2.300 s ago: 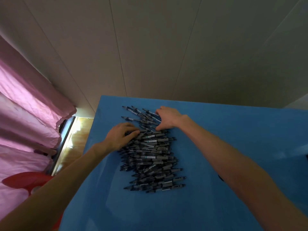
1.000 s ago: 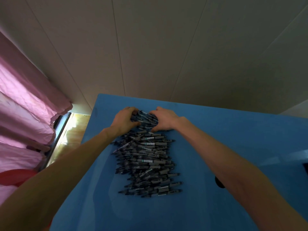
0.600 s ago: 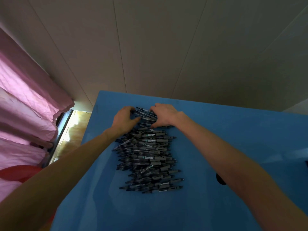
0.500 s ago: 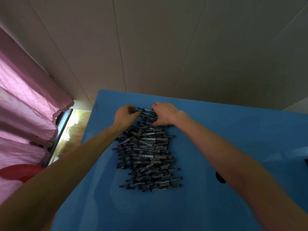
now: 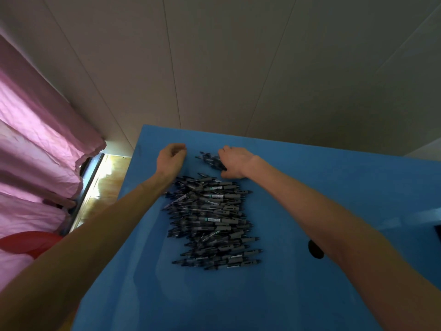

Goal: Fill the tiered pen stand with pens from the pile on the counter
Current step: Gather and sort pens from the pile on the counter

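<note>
Pens [image 5: 210, 216]: dark, grey-gripped, uncountable heap; beyond it, right hand [image 5: 235, 162] gripping a bunch [image 5: 211, 160], left hand [image 5: 170, 157] curled, empty.

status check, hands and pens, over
Left hand curled, looks empty, beside pile. Right hand on a small bunch of pens beyond main pile. Stand not in view.

Dim overall; daylight enters low at the left beside the pink curtain [image 5: 35, 163], the wall [image 5: 238, 68] is shadowed, wide-angle bending shows at the edges
</note>
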Demonstrator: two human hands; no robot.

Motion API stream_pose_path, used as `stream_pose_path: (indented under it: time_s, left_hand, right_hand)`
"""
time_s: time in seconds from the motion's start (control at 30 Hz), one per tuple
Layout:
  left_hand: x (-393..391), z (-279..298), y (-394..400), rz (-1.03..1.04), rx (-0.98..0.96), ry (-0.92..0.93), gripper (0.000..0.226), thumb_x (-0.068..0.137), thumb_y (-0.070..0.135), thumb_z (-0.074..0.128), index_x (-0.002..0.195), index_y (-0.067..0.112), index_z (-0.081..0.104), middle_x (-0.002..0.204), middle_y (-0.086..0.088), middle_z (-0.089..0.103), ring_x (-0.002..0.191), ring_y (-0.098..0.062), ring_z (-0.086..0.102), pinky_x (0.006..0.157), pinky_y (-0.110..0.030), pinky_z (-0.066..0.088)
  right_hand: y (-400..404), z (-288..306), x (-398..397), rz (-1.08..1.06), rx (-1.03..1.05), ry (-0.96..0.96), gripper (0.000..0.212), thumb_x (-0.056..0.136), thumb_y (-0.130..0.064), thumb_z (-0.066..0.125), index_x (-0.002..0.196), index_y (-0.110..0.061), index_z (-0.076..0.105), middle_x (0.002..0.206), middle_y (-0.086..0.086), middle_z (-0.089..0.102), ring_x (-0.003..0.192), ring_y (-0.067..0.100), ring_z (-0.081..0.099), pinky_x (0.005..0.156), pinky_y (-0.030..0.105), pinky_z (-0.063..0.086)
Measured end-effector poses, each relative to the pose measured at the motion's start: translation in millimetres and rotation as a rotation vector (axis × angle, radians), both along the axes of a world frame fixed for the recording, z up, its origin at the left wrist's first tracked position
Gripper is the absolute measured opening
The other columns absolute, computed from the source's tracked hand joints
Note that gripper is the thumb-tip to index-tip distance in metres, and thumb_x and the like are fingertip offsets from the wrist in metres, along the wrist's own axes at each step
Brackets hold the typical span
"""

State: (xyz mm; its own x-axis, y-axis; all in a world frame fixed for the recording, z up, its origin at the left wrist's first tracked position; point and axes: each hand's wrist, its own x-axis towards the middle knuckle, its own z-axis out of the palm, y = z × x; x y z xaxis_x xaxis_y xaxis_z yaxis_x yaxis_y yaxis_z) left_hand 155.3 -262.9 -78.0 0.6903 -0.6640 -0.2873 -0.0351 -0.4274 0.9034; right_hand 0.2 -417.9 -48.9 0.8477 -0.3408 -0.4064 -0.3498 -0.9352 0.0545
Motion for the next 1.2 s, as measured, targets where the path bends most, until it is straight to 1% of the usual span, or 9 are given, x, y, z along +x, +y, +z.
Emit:
stream_pose_path:
  time_s: [0.1, 0.23, 0.4, 0.5, 0.73, 0.83, 0.93, 1.03, 1.2]
  left_hand:
    - [6, -1, 9, 0.016, 0.016, -0.001, 0.026, 0.101, 0.019, 0.059, 0.125, 0.011, 0.066, 0.124, -0.007, 0.067, 0.118, -0.023, 0.061, 0.111, -0.041, 0.046]
    - [0, 3, 25, -0.025, 0.009, -0.084, 0.025, 0.102, 0.015, 0.056, 0.123, 0.01, 0.068, 0.125, -0.005, 0.068, 0.117, -0.019, 0.061, 0.109, -0.037, 0.047]
    - [-12, 4, 52, 0.016, -0.061, -0.239, 0.024, 0.103, 0.013, 0.052, 0.121, 0.014, 0.069, 0.121, -0.001, 0.068, 0.103, -0.014, 0.063, 0.09, -0.031, 0.05]
    - [-17, 3, 68, 0.044, -0.059, -0.24, 0.023, 0.103, 0.015, 0.052, 0.118, 0.02, 0.069, 0.114, 0.0, 0.069, 0.086, -0.021, 0.064, 0.081, -0.037, 0.056]
    - [-50, 1, 109, 0.077, -0.149, -0.286, 0.019, 0.106, 0.019, 0.05, 0.121, 0.023, 0.062, 0.125, 0.003, 0.059, 0.113, -0.016, 0.057, 0.097, -0.037, 0.048]
    - [-73, 4, 122, 0.164, -0.205, -0.153, 0.025, 0.108, 0.029, 0.048, 0.131, 0.023, 0.055, 0.126, 0.002, 0.057, 0.113, -0.003, 0.056, 0.095, -0.02, 0.046]
    - [-96, 9, 134, 0.24, -0.26, -0.057, 0.033, 0.11, 0.032, 0.04, 0.138, 0.019, 0.052, 0.13, 0.007, 0.057, 0.119, 0.004, 0.052, 0.093, -0.003, 0.039]
    - [-115, 6, 147, 0.244, -0.278, 0.016, 0.039, 0.11, 0.04, 0.033, 0.142, 0.022, 0.048, 0.134, 0.012, 0.054, 0.122, 0.011, 0.048, 0.102, -0.011, 0.036]
    - [-131, 1, 152, 0.12, -0.242, 0.051, 0.057, 0.107, 0.053, 0.027, 0.158, 0.027, 0.028, 0.159, 0.012, 0.036, 0.144, 0.001, 0.034, 0.117, -0.023, 0.027]
  right_hand:
    - [1, -4, -2, -0.048, -0.002, 0.007, 0.047, 0.097, -0.036, 0.059, 0.13, -0.006, 0.046, 0.121, 0.014, 0.053, 0.101, 0.029, 0.059, 0.078, 0.037, 0.049]
    - [2, -7, -10, -0.124, 0.008, -0.016, 0.045, 0.099, -0.036, 0.056, 0.129, -0.004, 0.045, 0.12, 0.015, 0.052, 0.1, 0.03, 0.059, 0.076, 0.037, 0.047]
    - [8, -13, -24, -0.178, -0.058, -0.066, 0.038, 0.099, -0.029, 0.055, 0.124, -0.003, 0.047, 0.118, 0.017, 0.054, 0.097, 0.032, 0.06, 0.069, 0.036, 0.042]
    - [1, -10, -39, -0.223, -0.042, -0.088, 0.036, 0.101, -0.03, 0.057, 0.122, -0.004, 0.047, 0.117, 0.017, 0.058, 0.095, 0.031, 0.062, 0.069, 0.036, 0.043]
    - [11, 22, -71, -0.396, 0.148, -0.34, 0.022, 0.101, -0.031, 0.055, 0.102, -0.014, 0.041, 0.097, 0.009, 0.055, 0.074, 0.024, 0.051, 0.06, 0.036, 0.035]
    - [49, 50, -78, -0.245, 0.132, -0.376, 0.022, 0.101, -0.033, 0.055, 0.1, -0.017, 0.04, 0.09, 0.002, 0.051, 0.067, 0.017, 0.049, 0.053, 0.032, 0.033]
    - [96, 63, -82, -0.014, 0.09, -0.352, 0.024, 0.1, -0.036, 0.057, 0.108, -0.016, 0.046, 0.097, 0.0, 0.054, 0.078, 0.016, 0.052, 0.063, 0.031, 0.044]
    - [124, 55, -76, 0.19, -0.021, -0.338, 0.039, 0.1, -0.042, 0.056, 0.122, -0.011, 0.048, 0.112, 0.004, 0.055, 0.098, 0.021, 0.053, 0.078, 0.034, 0.045]
    - [136, 24, -73, 0.205, -0.148, -0.36, 0.057, 0.101, -0.058, 0.041, 0.126, -0.008, 0.052, 0.12, 0.009, 0.054, 0.106, 0.026, 0.051, 0.088, 0.038, 0.042]
